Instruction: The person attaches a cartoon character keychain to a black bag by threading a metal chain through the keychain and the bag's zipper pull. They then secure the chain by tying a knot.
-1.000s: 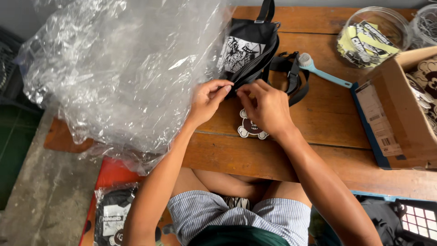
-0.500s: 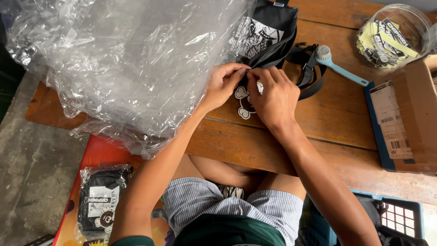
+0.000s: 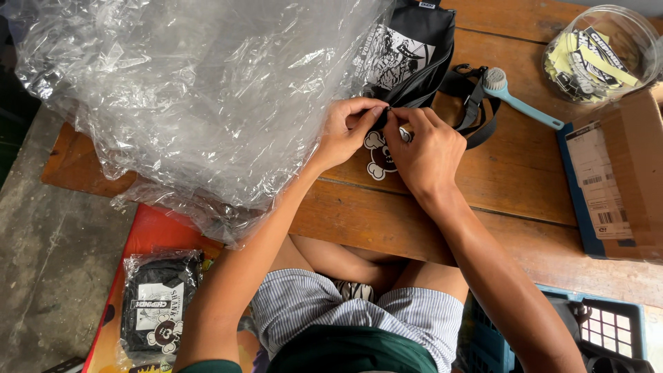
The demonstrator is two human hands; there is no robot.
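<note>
Wooden planks make up the bench (image 3: 525, 173), its left half buried under a big crinkled sheet of clear plastic (image 3: 200, 103). At the far edge lies a black fabric pouch (image 3: 414, 52) with a white print. The left hand (image 3: 345, 128) and right hand (image 3: 425, 152) meet at its lower edge, fingertips pinched closed on the zipper, above a bone-shaped sticker (image 3: 378, 153). Rightward sit a cardboard box (image 3: 621, 173), a clear tub (image 3: 601, 52) and a blue brush (image 3: 518, 100).

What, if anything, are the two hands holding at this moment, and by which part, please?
Both the left hand and the right hand pinch the black bag at its lower edge by the zip.
</note>
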